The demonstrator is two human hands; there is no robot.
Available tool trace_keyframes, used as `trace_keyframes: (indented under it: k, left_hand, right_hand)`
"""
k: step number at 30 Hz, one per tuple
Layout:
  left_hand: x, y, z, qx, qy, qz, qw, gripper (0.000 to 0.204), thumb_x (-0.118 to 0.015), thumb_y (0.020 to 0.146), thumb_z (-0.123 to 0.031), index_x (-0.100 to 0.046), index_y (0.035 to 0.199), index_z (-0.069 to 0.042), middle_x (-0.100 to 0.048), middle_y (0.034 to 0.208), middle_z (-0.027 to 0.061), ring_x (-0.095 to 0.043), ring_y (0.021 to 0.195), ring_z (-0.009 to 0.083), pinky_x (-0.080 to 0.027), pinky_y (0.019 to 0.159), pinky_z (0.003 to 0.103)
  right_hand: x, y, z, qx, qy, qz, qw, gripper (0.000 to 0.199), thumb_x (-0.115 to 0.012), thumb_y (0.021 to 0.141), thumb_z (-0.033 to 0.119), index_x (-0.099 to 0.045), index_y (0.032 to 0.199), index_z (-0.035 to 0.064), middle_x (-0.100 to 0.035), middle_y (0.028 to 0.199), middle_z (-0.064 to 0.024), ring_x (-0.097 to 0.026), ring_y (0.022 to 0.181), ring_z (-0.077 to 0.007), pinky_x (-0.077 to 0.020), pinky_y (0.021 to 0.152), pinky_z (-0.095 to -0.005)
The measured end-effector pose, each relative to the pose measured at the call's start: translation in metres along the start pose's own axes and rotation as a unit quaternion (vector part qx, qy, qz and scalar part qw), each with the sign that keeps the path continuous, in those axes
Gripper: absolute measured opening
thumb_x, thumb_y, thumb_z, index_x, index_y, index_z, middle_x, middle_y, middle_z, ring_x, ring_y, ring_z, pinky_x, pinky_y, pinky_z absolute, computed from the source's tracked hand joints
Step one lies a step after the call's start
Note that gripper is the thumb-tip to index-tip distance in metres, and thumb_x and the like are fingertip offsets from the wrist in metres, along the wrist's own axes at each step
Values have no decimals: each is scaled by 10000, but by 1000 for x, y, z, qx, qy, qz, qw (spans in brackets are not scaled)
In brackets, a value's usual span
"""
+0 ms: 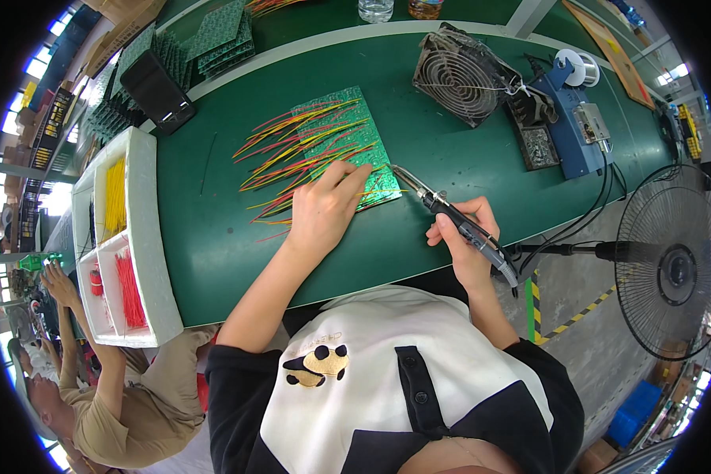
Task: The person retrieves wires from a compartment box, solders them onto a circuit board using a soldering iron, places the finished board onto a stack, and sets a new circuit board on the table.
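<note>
My right hand (468, 234) is closed around the dark handle of a soldering iron (480, 237). The iron's metal tip points left and reaches the right edge of a green circuit board panel (378, 136). Over the panel's lower part, my left hand (325, 208) pinches a thin wire close to the iron's tip; the thumb is mostly hidden. Rows of red, yellow and black wires (286, 148) are spread across the panel and stick out past its left side.
At left, a white foam box (168, 261) holds yellow and red wires. A phone (156, 91) leans near stacked boards (223, 35). A fume fan (457, 79) and blue soldering station (570, 126) stand at back right. A pedestal fan (675, 265) and a co-worker (126, 395) flank the bench.
</note>
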State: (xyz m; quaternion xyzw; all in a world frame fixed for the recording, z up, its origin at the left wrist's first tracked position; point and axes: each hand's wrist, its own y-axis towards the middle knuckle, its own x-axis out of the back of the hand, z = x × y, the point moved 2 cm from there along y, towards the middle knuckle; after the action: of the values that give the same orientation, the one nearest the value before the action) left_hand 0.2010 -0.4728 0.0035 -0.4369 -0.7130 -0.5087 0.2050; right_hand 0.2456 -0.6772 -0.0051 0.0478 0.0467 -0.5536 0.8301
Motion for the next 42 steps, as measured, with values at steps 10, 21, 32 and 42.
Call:
trace_keyframes:
  k: [10,21,32,42]
  left_hand:
    - [-1,-1,1,3,7,0,1000,194,-656,734,-29,-666,918,-87,-589,814,8,-588,590,160,-479,473,280]
    - [21,7,-20,-123,153,-74,978,239,-655,739,-82,-629,971,-33,-555,740,61,-556,630,171,-427,479,293]
    - [-3,-22,-23,-99,100,94,986,303,-681,751,-250,-531,931,-58,-562,706,42,-559,501,182,-423,433,280]
    - [5,-8,-7,-117,37,122,985,180,-628,778,-101,-474,852,-43,-581,774,74,-576,579,239,-435,481,327]
  right_hand:
    - [6,1,1,39,35,-42,998,176,-602,840,47,-446,899,-7,-616,682,-133,-610,574,-152,-508,538,-258]
    - [40,15,13,91,19,-206,974,193,-606,849,112,-449,881,4,-601,655,-115,-585,540,-154,-498,542,-259]
    - [35,16,8,101,4,-203,974,179,-588,864,100,-443,891,-1,-600,667,-109,-584,548,-150,-491,539,-250]
    - [34,21,5,121,-18,-205,971,202,-594,866,119,-439,922,1,-605,687,-112,-584,568,-145,-482,579,-250]
